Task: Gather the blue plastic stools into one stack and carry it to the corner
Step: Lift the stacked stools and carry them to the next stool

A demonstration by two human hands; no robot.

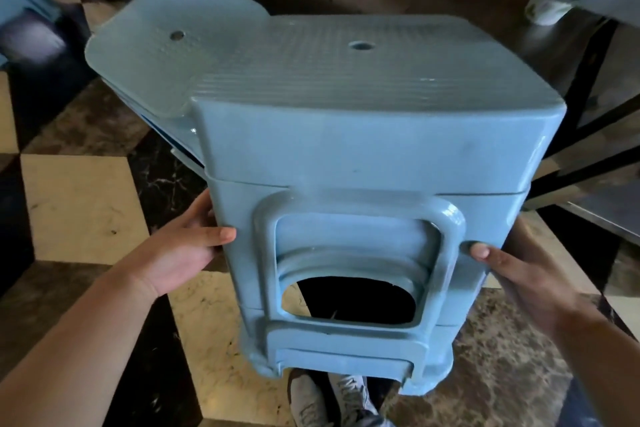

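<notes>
A stack of nested blue plastic stools (363, 149) fills the middle of the head view, held off the floor, its feet hanging above my shoes. My left hand (180, 246) grips its left side, thumb on the front face and fingers round the side. My right hand (519, 274) grips the right side the same way. Behind it to the left stands a second blue stool stack (162, 45), its seat top partly covered by the held stack and touching or nearly touching it.
The floor is checkered cream and dark marble tile (83, 208). A dark metal table frame (585, 135) stands at the right. Another blue stool (20, 0) sits blurred at the far left. A person's white shoe (547, 10) shows at the upper right.
</notes>
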